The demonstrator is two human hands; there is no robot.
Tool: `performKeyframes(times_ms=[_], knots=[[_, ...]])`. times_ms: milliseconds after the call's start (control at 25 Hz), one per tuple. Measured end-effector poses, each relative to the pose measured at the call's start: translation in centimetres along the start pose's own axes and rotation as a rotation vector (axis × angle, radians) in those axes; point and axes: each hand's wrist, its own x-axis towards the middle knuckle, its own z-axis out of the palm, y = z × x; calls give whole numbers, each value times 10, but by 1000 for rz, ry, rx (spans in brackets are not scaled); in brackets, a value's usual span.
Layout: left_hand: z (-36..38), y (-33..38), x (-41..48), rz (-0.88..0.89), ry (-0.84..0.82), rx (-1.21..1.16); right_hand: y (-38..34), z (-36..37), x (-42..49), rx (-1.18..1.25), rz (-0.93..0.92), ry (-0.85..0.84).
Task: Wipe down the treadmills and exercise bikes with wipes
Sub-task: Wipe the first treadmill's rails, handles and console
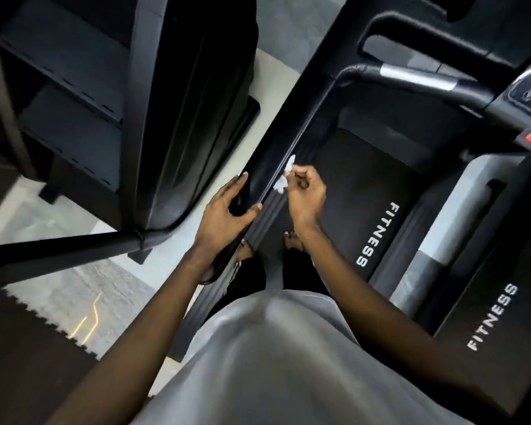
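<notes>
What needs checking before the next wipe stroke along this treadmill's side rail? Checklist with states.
1. Wipe held: ok. The right hand pinches the white wipe.
2. Wipe touching the side rail: cannot tell. It sits at the rail's inner edge.
3. Wipe spread flat: not ok. It is bunched.
4. Stroke path clear: not ok. The left hand rests on the same rail, right beside the wipe.
5. Belt stopped: cannot tell from one frame.

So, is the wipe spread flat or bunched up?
Bunched up: the wipe shows only as small crumpled white tufts poking from the pinch of the right hand.
</notes>
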Motion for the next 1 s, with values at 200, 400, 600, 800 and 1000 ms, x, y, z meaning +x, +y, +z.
performKeyframes(times_ms=[200, 400, 600, 800, 1000], knots=[[-11, 13, 6, -79, -52, 47, -3, 19, 2, 58, 104, 118], [-12, 28, 11, -7, -95, 121, 15, 15, -14, 22, -43, 66], [-3, 44, 19, -13, -59, 182, 18, 25, 9, 51, 126, 124], [-3, 58, 15, -49, -51, 146, 17, 17, 18, 4, 94, 73], [-8, 65, 25, -67, -68, 181, 5, 22, 35, 86, 222, 124]])
